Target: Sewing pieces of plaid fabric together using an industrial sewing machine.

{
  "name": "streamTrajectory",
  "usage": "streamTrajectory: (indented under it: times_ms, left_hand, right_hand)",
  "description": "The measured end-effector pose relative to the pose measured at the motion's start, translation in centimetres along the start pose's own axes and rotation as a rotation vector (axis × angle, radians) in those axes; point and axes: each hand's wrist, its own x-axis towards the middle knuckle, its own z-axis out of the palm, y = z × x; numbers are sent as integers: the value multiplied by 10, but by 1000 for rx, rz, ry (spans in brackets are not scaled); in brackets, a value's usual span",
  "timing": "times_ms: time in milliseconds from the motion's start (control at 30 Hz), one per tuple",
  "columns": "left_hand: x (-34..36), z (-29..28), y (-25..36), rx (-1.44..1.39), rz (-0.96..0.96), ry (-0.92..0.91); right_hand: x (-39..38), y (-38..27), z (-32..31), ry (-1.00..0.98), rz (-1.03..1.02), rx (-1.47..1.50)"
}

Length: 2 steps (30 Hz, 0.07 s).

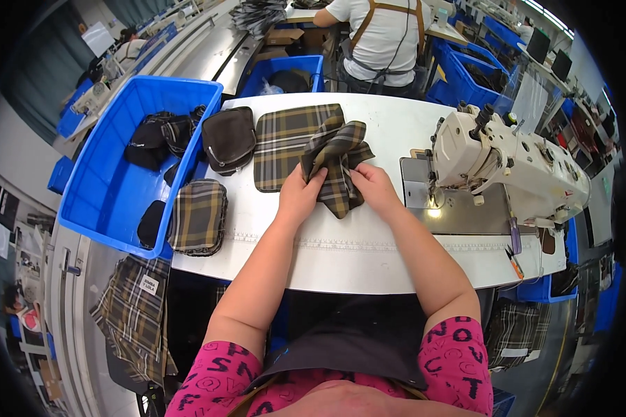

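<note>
Between my two hands is a folded plaid fabric piece [337,174] in olive, black and white, bunched up and lifted over the white table. My left hand [300,194] pinches its lower left side, the thumb on top. At its right edge my right hand [374,186] is closed on the cloth, its fingertips partly hidden. Behind it lies a flat plaid panel [278,149] with rounded corners, partly covered by the held piece. A dark brown pouch-like piece [229,141] lies left of that panel. Nearer to me is a stack of small plaid panels [197,217].
A white sewing machine [501,156] stands at the right, with a purple-handled tool [515,235] and orange-handled snips [514,263] beside it. A blue bin [104,187] holding dark pieces borders the table's left. Another person [386,45] sits beyond the far edge.
</note>
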Motion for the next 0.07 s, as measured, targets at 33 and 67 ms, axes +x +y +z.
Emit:
streamTrajectory:
  times_ms: [33,67]
  left_hand:
    - [1,-1,-2,-14,7,8]
    - [0,-1,-2,-16,6,17]
  right_hand:
    - [2,1,1,-2,0,-14]
    - [3,0,1,-11,-1,-17]
